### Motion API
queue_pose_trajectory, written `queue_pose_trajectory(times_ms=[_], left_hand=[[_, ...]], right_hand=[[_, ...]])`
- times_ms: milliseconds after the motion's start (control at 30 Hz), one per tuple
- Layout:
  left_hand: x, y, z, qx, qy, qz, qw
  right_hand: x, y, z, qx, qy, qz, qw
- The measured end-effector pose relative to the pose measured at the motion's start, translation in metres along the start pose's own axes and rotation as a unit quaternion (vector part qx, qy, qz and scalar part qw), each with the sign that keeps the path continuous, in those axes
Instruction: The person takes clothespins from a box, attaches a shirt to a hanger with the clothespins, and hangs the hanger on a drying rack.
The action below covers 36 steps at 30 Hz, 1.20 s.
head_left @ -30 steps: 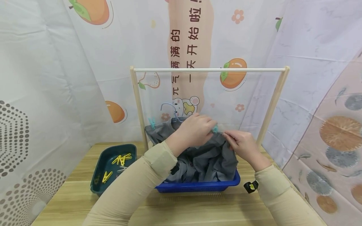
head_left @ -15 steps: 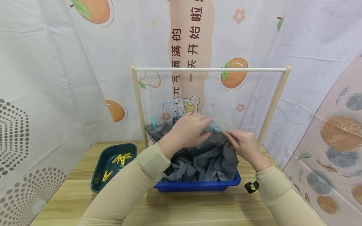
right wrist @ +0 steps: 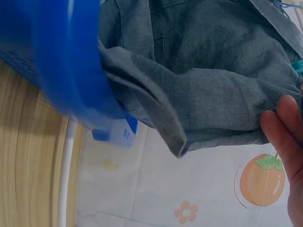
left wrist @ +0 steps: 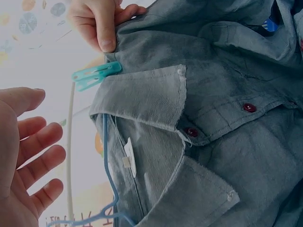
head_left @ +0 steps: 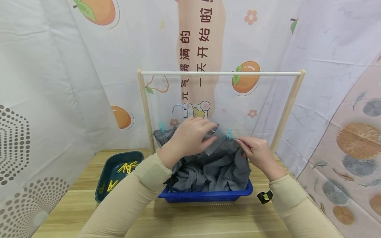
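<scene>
A grey button-up shirt hangs on a light blue hanger, its lower part bunched in the blue basket. One teal clothespin is on the shirt's left shoulder, and another clothespin grips the other shoulder beside the collar. My right hand pinches the shoulder cloth just outside that clothespin. My left hand is in front of the collar; in the left wrist view its fingers are relaxed and spread, apart from the cloth, holding nothing. It hides part of the hanger and collar in the head view.
A wooden rack with a white rod stands behind the basket. To the left, a dark green tray holds several yellow clothespins. A blue-and-white box shows beyond the basket in the right wrist view. Printed curtains surround the wooden table.
My left hand has let go of the right-side clothespin and drawn back leftward, uncovering the clothespin and part of the collar. My right hand keeps its pinch in the same place.
</scene>
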State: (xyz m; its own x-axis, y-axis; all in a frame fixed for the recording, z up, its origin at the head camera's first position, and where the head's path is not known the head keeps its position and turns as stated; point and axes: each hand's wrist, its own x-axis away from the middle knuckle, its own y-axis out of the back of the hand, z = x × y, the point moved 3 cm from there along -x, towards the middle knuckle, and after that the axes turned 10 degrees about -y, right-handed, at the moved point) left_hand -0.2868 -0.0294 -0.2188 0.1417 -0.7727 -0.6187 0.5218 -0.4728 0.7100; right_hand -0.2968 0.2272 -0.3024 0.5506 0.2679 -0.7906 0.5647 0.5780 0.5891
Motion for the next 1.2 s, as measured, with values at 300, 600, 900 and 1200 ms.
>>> queue_pose_trajectory(times_ms=[300,600,900,1200], left_hand=[[0.014,0.011,0.009,0.004,0.021,-0.045,0.9988],[0.029,0.021,0.019,0.025,0.048,-0.066,0.9964],[0.049,0.027,0.03,0.036,0.068,-0.075,0.9942],[0.069,0.027,0.039,0.038,0.09,-0.085,0.9916]], right_hand=[[0.001,0.001,0.002,-0.006,0.007,-0.006,0.9999],[0.002,0.001,0.0,-0.005,0.005,-0.006,1.0],[0.001,0.002,0.001,-0.004,0.004,-0.007,1.0],[0.001,0.001,0.0,-0.006,0.0,-0.002,1.0]])
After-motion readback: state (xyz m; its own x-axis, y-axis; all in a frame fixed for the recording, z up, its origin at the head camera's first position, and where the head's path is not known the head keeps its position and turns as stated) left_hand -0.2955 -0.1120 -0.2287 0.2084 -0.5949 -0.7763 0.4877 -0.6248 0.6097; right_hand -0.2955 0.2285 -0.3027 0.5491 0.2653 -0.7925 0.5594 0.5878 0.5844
